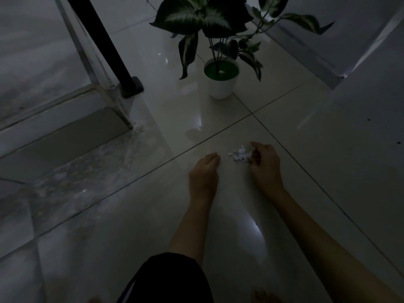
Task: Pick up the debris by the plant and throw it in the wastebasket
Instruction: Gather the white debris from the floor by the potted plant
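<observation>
Our right hand curls its fingers against the white paper scraps on the floor tile; whether it pinches them we cannot tell. Our left hand rests loosely curled and empty just beside them. The potted plant stands well beyond.

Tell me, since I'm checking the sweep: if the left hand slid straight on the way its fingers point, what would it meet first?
Probably bare floor tile first: the left hand points up and slightly right, so the paper debris lies just right of that line. Farther on stands the white plant pot. Depth is hard to judge.
</observation>
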